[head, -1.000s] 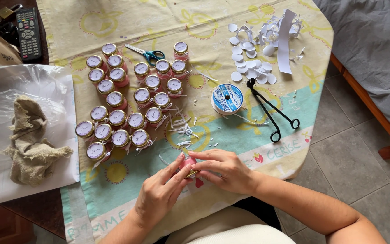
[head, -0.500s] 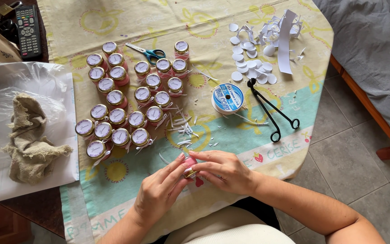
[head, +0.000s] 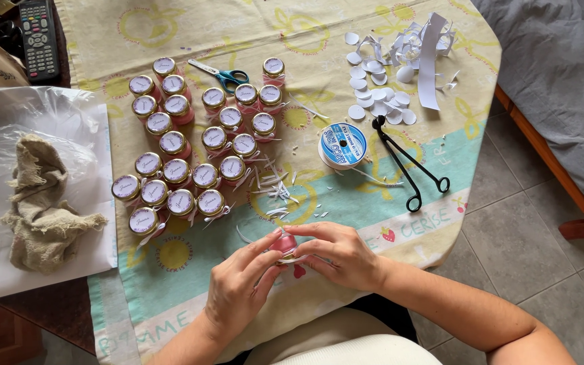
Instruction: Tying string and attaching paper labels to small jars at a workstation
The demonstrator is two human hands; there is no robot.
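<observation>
Seen from the head camera, both hands meet at the near edge of the bench. The left hand (head: pixel 241 287) curls its fingers in and pinches a small pink jar (head: pixel 284 245) from the left side. The right hand (head: pixel 339 255) bends over the jar from the right and pinches it too, with a thin white ribbon (head: pixel 293 259) under its fingertips. The fingers hide most of the jar, so I cannot tell if its lid is on. The jar sits low between the two hands, just above the cloth.

The bench wears a yellow and teal tablecloth (head: pixel 346 203) with fruit pictures. Grey floor tiles (head: pixel 528 236) show to the right, and a bed with a grey blanket (head: pixel 562 67) stands beyond them.

A crowd of little pink jars with round labelled lids (head: pixel 190 142) stands in rows to the upper left of the hands. Tiny white ribbon scraps (head: pixel 275 189) lie between those jars and the hands. A spool of ribbon (head: pixel 343 144) lies near the middle. Black long-handled scissors (head: pixel 407 162) lie just beside it. Blue-handled scissors (head: pixel 224 76) lie among the jars at the top. White paper circles and cut strips (head: pixel 393 67) pile up at the far right. On the left, a beige cloth (head: pixel 42 209) rests on a clear plastic bag (head: pixel 35 122), and a remote control (head: pixel 38 37) lies in the far corner.
</observation>
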